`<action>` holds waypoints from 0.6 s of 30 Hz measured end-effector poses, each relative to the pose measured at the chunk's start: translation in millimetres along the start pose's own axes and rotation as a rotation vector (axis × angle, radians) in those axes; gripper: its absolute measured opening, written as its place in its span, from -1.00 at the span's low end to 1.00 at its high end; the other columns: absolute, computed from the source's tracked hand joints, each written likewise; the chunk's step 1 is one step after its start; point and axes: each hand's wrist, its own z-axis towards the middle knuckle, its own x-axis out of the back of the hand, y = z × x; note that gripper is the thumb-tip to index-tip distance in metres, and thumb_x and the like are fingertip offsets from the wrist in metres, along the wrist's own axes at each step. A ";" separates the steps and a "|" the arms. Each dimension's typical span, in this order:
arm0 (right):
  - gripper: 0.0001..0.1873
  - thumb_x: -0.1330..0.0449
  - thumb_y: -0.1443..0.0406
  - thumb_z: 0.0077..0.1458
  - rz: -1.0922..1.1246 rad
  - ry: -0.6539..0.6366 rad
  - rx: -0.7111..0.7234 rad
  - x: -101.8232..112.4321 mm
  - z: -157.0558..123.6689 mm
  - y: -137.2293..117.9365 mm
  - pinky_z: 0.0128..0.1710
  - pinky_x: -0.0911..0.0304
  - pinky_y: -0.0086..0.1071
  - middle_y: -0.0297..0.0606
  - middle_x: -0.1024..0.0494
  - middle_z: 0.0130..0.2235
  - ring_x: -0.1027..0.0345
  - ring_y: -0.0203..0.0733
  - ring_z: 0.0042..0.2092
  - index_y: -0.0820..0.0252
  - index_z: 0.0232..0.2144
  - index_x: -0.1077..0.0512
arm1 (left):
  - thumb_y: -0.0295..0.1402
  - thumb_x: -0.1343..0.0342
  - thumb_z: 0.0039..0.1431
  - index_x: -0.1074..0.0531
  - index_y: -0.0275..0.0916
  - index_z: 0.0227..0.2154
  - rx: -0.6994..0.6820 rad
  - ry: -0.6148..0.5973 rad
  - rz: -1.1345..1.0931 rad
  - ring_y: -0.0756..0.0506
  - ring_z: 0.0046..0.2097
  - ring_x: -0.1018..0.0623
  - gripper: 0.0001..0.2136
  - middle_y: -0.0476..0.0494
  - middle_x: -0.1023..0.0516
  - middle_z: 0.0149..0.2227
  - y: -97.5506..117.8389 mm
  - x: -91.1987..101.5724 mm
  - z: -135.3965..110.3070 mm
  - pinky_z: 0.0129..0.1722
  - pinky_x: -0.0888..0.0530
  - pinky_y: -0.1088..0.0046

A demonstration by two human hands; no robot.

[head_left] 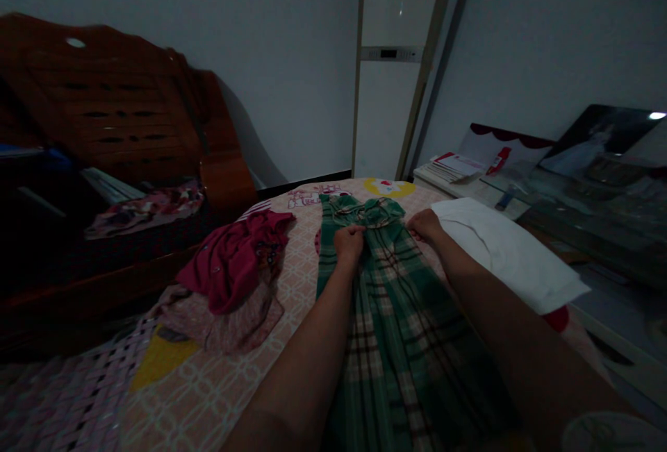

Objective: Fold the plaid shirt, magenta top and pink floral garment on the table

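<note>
A green plaid dress [388, 285] lies lengthwise over the patterned cloth in front of me, its gathered top at the far end. My left hand [349, 244] is closed in a pinch on the dress fabric just below that top. At the right edge of the dress, my right hand [424, 225] has its fingers pressed together on the fabric. My forearms hide parts of the skirt.
Left of the dress are a crumpled magenta garment [234, 257] and a pinkish one [224, 327]. A folded white garment [505, 250] lies to the right. Beyond stand a wooden chair [114, 105], an upright white cabinet-like unit [390, 105] and a glass-topped stand [552, 195].
</note>
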 end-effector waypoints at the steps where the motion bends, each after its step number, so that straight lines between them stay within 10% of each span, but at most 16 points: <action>1: -0.90 -0.20 0.37 -0.05 0.002 0.001 0.005 -1.1 0.8 0.4 -0.52 -0.30 -0.37 -0.09 -0.61 -0.51 -0.45 -0.15 -0.56 0.26 -0.52 -0.53 | -0.47 -0.05 0.12 -0.65 -0.20 -0.25 0.002 0.016 0.004 -0.06 -0.22 -0.63 -0.74 -0.09 -0.68 -0.28 1.3 1.6 -1.4 -0.21 -0.49 0.51; 18: -0.59 -0.13 0.41 0.10 -0.511 0.144 0.446 -18.5 15.6 -29.5 0.08 -0.27 -0.26 -0.09 -0.56 0.07 -0.40 0.01 0.10 0.15 -0.01 -0.55 | -0.58 -0.19 -0.05 -0.57 -0.24 -0.25 -0.026 -0.008 0.092 -0.05 -0.24 -0.60 -0.73 -0.04 -0.64 -0.31 15.3 10.4 -13.9 -0.21 -0.46 0.52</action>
